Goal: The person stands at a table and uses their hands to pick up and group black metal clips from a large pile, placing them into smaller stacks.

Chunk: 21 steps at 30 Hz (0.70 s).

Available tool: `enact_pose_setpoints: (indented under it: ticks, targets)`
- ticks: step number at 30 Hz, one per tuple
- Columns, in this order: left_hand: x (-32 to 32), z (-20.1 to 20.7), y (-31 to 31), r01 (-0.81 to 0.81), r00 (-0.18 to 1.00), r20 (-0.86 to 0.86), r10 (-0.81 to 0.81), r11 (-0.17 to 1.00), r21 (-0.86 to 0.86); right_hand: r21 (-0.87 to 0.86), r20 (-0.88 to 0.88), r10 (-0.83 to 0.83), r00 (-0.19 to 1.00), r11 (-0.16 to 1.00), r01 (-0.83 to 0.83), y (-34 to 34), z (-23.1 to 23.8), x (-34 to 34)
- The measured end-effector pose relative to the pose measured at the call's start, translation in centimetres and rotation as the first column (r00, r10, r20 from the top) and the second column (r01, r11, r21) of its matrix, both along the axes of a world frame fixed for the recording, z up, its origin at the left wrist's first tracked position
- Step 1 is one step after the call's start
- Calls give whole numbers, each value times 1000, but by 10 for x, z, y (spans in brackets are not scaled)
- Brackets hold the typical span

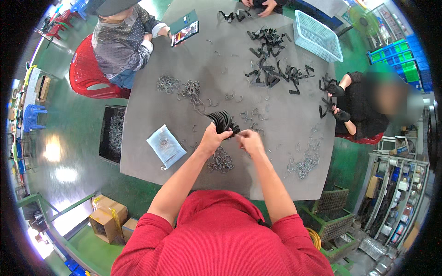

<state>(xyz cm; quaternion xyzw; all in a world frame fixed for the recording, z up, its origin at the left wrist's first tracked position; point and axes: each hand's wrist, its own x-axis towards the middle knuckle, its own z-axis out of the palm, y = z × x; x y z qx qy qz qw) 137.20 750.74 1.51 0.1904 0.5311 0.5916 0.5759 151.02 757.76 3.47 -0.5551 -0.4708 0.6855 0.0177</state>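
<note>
Near the middle of the table, my left hand (212, 139) is closed around a fanned stack of black curved strips (220, 120). The strips' lower ends bunch together just right of my thumb. My right hand (251, 141) is beside that bunched end with its fingers pinched together. Whatever is between those fingertips is too small to make out. Just below my hands lies a heap of bent metal wire clips (221, 162). More loose wire clips (252, 115) are scattered to the upper right of my hands.
The grey table (152, 133) bears a pale blue pouch (166, 146), wire clip piles (191, 89), black brackets (271, 73) and a light blue basket (317, 37). A seated person holds a tablet (185, 33); another in black gloves (336, 90) handles black brackets. More hands (267, 7) show opposite.
</note>
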Motion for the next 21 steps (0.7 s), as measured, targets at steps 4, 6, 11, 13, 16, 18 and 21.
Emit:
enact_pose_setpoints:
  ticks: [4, 6, 11, 13, 16, 18, 21]
  targets:
    - [6, 15, -8, 248, 946, -226, -232, 968, 45, 247, -49, -51, 998, 967, 61, 18, 30, 2]
    - [8, 18, -11, 272, 941, -249, -228, 949, 158, 125, -112, -49, 992, 990, 63, 22, 48, -4]
    - [3, 42, -10, 468, 709, -545, -447, 877, -111, 239, -214, 173, 961, 964, -120, 20, 56, -3]
    - [2, 54, -5, 530, 641, -588, -493, 839, -126, 375, -171, 201, 964, 919, -125, 16, 46, -4]
    - [2, 64, -1, 589, 571, -634, -522, 798, -126, 585, -85, 256, 963, 795, -160, 15, 46, -9]
    - [-1, 67, 7, 587, 568, -652, -502, 802, -105, 634, -40, 237, 971, 757, -159, 18, 48, -11]
    - [-7, 61, 24, 640, 493, -638, -592, 743, -194, 601, -106, 199, 974, 793, -97, 28, 38, -10]
